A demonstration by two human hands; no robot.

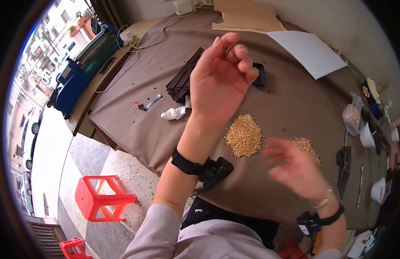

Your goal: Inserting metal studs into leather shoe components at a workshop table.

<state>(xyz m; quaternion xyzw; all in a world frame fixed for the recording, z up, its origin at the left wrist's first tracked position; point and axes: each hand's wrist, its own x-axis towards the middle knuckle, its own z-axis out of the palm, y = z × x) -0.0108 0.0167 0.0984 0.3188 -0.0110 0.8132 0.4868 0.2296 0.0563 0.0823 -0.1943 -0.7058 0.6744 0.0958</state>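
Observation:
My left hand [221, 84] is raised over the middle of the brown-covered table [135, 105], palm showing and nothing lying in it. Its fingers are loosely bent and apart. Below and right of it lies a heap of golden beads or grains [244, 136], too small to name surely. Slightly blurred, my right hand [297, 168] hovers right of that heap with its fingers stretched out. It partly covers a smaller, pinkish pile of grains [308, 149]. Both wrists wear black strapped devices; a bracelet circles the right wrist.
Dark brown folded strips [180, 80], a crumpled white tissue [174, 113] and a pink binder clip [136, 105] lie on the left. White board [310, 54] is at the back. A plastic tub [353, 118] and a black-handled knife [344, 166] are at right; a red stool [100, 196] stands lower left.

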